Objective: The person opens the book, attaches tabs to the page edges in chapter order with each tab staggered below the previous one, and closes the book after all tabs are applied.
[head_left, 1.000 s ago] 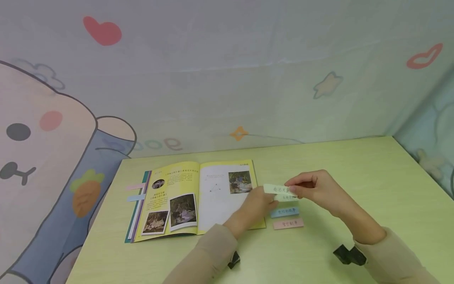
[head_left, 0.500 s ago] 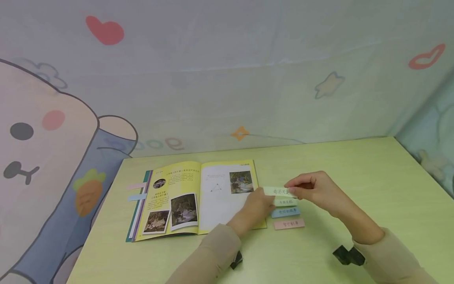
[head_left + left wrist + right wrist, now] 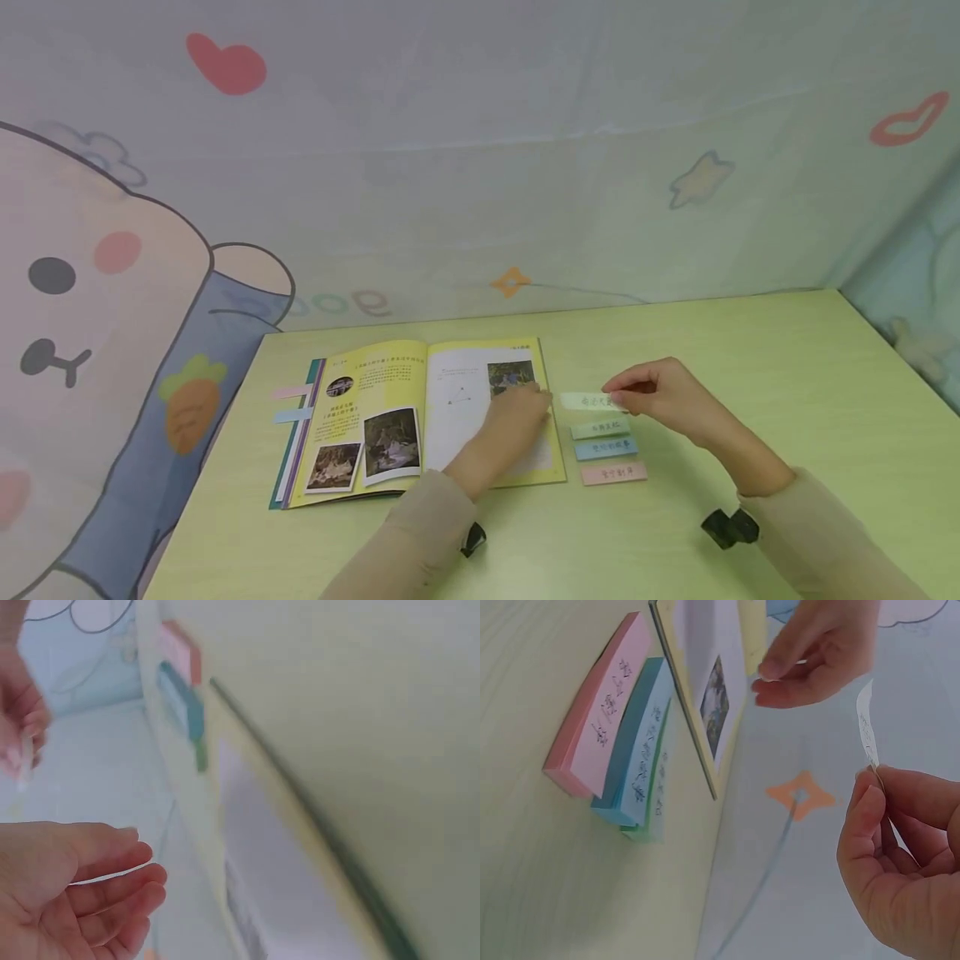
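Observation:
My right hand [image 3: 678, 408] pinches one end of a pale green sticky note [image 3: 581, 402] with handwriting on it, held up off the table. In the right wrist view the strip [image 3: 865, 724] rises between thumb and fingertips. Over the right page of an open book [image 3: 450, 450] hangs my left hand [image 3: 513, 425]; it holds nothing, and its loosely bent fingers [image 3: 120, 889] show in the left wrist view. Stacked pads of written notes lie right of the book: green [image 3: 600, 428], blue [image 3: 606, 448] and pink [image 3: 615, 474].
Pink [image 3: 291, 392] and blue [image 3: 292, 415] tabs stick out from the book's left edge. The light table [image 3: 787, 400] meets a printed cloth backdrop [image 3: 450, 167] behind. A dark device [image 3: 729, 528] sits at the right wrist.
My left hand has drawn away from the sticky note's left end, moving left over the book's page. The right hand keeps its pinch on the note, nearly in place.

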A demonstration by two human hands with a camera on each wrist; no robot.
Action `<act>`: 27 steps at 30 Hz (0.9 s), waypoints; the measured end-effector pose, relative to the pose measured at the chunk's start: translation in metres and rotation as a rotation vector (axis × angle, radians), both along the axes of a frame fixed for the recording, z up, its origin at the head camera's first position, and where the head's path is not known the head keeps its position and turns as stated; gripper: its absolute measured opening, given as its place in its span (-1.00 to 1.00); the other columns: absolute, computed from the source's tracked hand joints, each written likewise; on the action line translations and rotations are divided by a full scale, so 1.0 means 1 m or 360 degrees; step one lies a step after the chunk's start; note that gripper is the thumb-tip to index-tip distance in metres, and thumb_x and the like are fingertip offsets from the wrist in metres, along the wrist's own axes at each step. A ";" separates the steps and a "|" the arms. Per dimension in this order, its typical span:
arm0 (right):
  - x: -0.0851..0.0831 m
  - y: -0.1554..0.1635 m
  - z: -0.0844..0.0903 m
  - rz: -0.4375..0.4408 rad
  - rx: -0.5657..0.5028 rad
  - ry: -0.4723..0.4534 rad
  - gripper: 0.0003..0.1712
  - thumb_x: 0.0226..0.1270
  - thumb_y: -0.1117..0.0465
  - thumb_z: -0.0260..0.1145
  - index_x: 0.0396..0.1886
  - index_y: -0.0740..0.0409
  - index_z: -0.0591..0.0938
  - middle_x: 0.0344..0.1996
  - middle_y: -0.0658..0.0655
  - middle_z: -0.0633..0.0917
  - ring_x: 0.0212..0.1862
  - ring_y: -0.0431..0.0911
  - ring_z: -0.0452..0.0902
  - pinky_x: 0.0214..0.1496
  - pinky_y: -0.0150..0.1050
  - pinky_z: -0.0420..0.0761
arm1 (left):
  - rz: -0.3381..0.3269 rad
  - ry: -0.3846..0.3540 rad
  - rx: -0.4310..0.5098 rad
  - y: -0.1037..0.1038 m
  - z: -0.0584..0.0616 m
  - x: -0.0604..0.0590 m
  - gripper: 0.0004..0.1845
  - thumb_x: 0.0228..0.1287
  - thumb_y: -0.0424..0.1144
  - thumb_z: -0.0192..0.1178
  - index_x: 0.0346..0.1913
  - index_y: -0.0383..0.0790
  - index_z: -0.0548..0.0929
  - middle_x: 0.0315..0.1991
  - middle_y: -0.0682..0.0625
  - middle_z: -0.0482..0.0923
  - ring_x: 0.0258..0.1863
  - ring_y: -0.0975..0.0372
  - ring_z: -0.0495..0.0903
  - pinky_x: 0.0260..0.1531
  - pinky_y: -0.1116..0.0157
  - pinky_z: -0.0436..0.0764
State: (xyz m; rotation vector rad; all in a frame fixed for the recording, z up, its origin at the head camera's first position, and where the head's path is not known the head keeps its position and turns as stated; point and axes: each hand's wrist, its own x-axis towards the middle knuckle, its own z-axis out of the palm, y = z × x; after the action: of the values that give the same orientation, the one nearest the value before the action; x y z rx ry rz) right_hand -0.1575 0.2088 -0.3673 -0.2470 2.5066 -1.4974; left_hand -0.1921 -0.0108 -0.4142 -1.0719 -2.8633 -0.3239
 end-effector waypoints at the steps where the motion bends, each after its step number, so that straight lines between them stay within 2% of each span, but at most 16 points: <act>1: -0.003 0.000 -0.003 0.0005 0.0009 -0.0009 -0.76 0.29 0.34 0.22 -0.10 0.39 0.64 -0.18 0.23 0.66 -0.19 -0.01 0.59 -0.16 -0.13 0.62 | 0.0012 0.0040 -0.0015 -0.003 0.001 -0.001 -0.86 0.21 -0.31 0.23 -0.20 -0.27 0.68 -0.32 -0.05 0.62 -0.35 0.20 0.63 -0.41 0.38 0.62; 5: -0.015 0.000 -0.018 0.0044 0.0031 -0.0040 -0.76 0.30 0.34 0.21 -0.11 0.40 0.63 -0.20 0.22 0.66 -0.19 0.06 0.59 -0.14 -0.04 0.61 | 0.0064 0.0106 -0.0142 -0.014 0.005 -0.002 -0.82 0.26 -0.36 0.16 -0.11 -0.23 0.67 -0.15 -0.06 0.64 -0.18 0.14 0.64 -0.28 0.28 0.64; 9: -0.028 -0.004 -0.033 0.0082 0.0060 -0.0079 -0.78 0.29 0.38 0.20 -0.14 0.41 0.64 -0.24 0.22 0.67 -0.24 0.03 0.59 -0.16 -0.07 0.62 | 0.0068 0.0097 -0.0266 -0.021 0.008 0.001 -0.71 0.29 -0.41 0.10 0.06 -0.21 0.60 0.01 -0.10 0.59 -0.04 0.09 0.59 -0.19 0.22 0.63; 12: -0.036 -0.009 -0.043 0.0117 0.0082 -0.0102 -0.80 0.27 0.40 0.21 -0.17 0.41 0.65 -0.26 0.21 0.67 -0.28 -0.05 0.59 -0.20 -0.14 0.63 | 0.0005 0.0163 -0.0275 -0.024 0.007 0.003 -0.71 0.29 -0.40 0.11 0.05 -0.24 0.60 -0.02 -0.12 0.60 -0.07 0.08 0.60 -0.23 0.23 0.64; 15: -0.044 -0.012 -0.052 0.0149 0.0122 -0.0097 -0.82 0.26 0.42 0.21 -0.20 0.40 0.67 -0.29 0.20 0.68 -0.34 -0.10 0.57 -0.27 -0.21 0.62 | -0.0077 0.0231 -0.0213 -0.027 0.004 0.004 -0.77 0.27 -0.41 0.13 -0.04 -0.26 0.63 -0.08 -0.11 0.63 -0.15 0.10 0.63 -0.30 0.26 0.64; 21: -0.053 -0.016 -0.063 0.0155 0.0195 -0.0077 -0.84 0.23 0.43 0.23 -0.25 0.40 0.68 -0.33 0.18 0.69 -0.39 -0.16 0.52 -0.36 -0.31 0.58 | -0.0187 0.0233 -0.0154 -0.027 -0.007 0.003 -0.77 0.28 -0.41 0.10 -0.04 -0.27 0.63 -0.01 -0.08 0.60 -0.07 0.11 0.61 -0.18 0.23 0.62; 27: -0.056 -0.016 -0.069 0.0160 0.0162 -0.0131 -0.85 0.22 0.44 0.24 -0.25 0.42 0.67 -0.34 0.19 0.69 -0.40 -0.15 0.50 -0.36 -0.29 0.58 | -0.0268 0.0277 -0.0227 -0.024 -0.017 0.003 -0.76 0.29 -0.39 0.06 -0.03 -0.24 0.62 0.03 -0.08 0.58 -0.09 0.10 0.61 -0.14 0.20 0.60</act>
State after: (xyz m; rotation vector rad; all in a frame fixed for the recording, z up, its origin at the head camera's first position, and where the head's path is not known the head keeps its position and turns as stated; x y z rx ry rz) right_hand -0.2138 0.1925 -0.4364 -0.2847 2.4581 -1.3110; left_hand -0.1891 -0.0345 -0.4308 -1.2996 -2.6820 -0.0322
